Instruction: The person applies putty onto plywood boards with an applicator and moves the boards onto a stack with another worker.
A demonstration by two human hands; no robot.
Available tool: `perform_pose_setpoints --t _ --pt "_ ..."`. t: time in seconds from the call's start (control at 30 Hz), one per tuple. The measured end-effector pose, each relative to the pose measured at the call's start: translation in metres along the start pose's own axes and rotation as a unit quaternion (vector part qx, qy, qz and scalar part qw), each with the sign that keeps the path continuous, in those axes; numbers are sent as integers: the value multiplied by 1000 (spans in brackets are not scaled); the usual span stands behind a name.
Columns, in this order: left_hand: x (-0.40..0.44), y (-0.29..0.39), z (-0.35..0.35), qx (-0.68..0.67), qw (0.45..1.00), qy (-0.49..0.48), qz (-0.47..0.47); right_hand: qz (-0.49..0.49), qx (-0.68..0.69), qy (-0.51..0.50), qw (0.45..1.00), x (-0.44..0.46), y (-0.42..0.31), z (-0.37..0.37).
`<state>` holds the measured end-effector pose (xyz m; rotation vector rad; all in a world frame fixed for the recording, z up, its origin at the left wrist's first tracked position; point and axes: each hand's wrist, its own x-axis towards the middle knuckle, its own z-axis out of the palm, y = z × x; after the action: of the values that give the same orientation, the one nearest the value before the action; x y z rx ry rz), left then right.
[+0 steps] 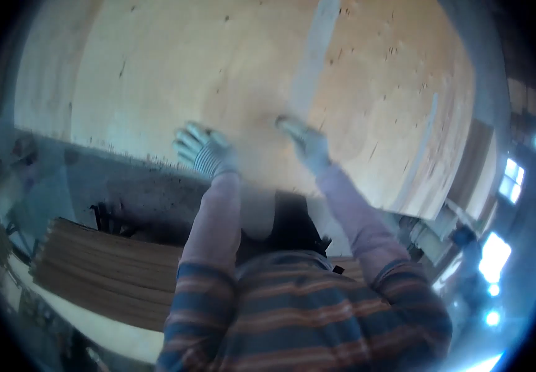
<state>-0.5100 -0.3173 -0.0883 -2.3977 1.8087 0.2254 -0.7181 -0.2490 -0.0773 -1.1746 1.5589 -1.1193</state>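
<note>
A large plywood sheet (175, 74) with knots and dark marks spreads in front of me. A greyish strip (313, 62) runs across it, and a narrower pale strip (426, 136) lies farther right. My left hand (206, 149), in a light glove with a striped cuff, rests on the sheet close to its near edge with its fingers apart. To the right, my gloved right hand (308, 142) is over the sheet beside the near end of the greyish strip. Its fingers are drawn together and slightly blurred; anything in them is too small to make out.
Behind me on the left lies a stack of brown boards (107, 266) above a paler board (107, 332). More sheets (472, 161) stand past the right edge of the plywood. Bright windows (494, 257) and a dim figure of a person (466, 273) are at the far right.
</note>
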Motion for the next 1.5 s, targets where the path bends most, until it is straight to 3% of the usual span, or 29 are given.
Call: perform_pose_setpoints --t 0.07,0.17,0.27,0.3,0.37,0.4,0.47,0.57,0.6,0.63,0.67,0.7,0.73,0.77,0.83,0.9,0.97,1.03,1.07,1.1,1.13,1.17,1.23,1.3,1.33,1.37,1.4,1.47,1.5 --pt "1 0 -6 -5 1000 -4 4 -131 -201 28 970 -63 -47 56" --pt "3 -3 6 -44 997 67 12 -24 -401 75 913 -123 -54 124" --pt "35 -15 4 -66 970 68 224 47 -231 191 953 -134 -42 155" --pt "57 -16 -10 -83 944 78 309 95 -282 128 946 -128 -41 152" --pt "112 -7 -48 -56 926 32 373 221 -7 224 949 -100 19 132" --pt "137 -7 -50 -73 940 81 324 198 136 198 950 -75 -14 92" --pt "168 -11 -35 -55 959 144 239 182 421 141 877 -24 -92 14" --pt "180 0 -30 4 967 151 206 -4 512 240 825 53 -82 -63" --pt "179 -2 -31 22 969 140 202 -13 504 298 811 78 -30 -98" --pt "182 -2 -27 26 969 141 199 -29 421 312 851 110 14 -135" --pt "185 -1 -23 29 969 141 200 40 237 362 901 140 73 -183" --pt "182 -5 -19 34 969 140 200 130 -21 402 906 169 68 -207" --pt "183 -4 -14 38 969 136 201 209 -280 409 843 195 48 -225" --pt "185 -3 -10 42 970 133 200 223 -127 371 893 209 36 -226" --pt "186 -8 -10 61 975 98 192 241 191 260 915 227 23 -207" --pt "179 -6 -20 71 976 77 189 233 -45 232 943 191 21 -182" --pt "184 -5 -23 39 974 81 206 89 230 193 949 142 43 -152" --pt "188 -1 -27 59 979 20 194 218 84 282 931 101 28 -106" --pt "185 -6 -31 73 980 -11 185 254 -274 108 921 81 -7 -92" --pt "182 -9 -30 23 981 -5 194 308 -159 155 925 53 2 -61" --pt "181 -12 -28 -25 980 9 198 318 89 210 920 43 -45 -5" --pt "183 -16 -26 -57 975 35 211 354 144 190 904 22 -41 39" --pt "223 -13 -81 -130 922 -197 306 310 234 182 903 21 -110 138" --pt "272 -49 -51 -284 782 8 555 343 269 259 862 14 -114 218" --pt "315 -60 -94 -189 809 -43 555 341 322 309 827 48 -157 259" --pt "367 -82 -138 -91 824 -100 550 327 334 264 844 80 -188 284" --pt "413 -117 -116 -141 845 70 511 312 349 223 855 113 -210 303" --pt "506 -187 -125 -94 918 133 362 231 377 192 876 190 -229 332" --pt "544 -223 -160 -98 962 10 256 188 393 157 886 235 -241 337"
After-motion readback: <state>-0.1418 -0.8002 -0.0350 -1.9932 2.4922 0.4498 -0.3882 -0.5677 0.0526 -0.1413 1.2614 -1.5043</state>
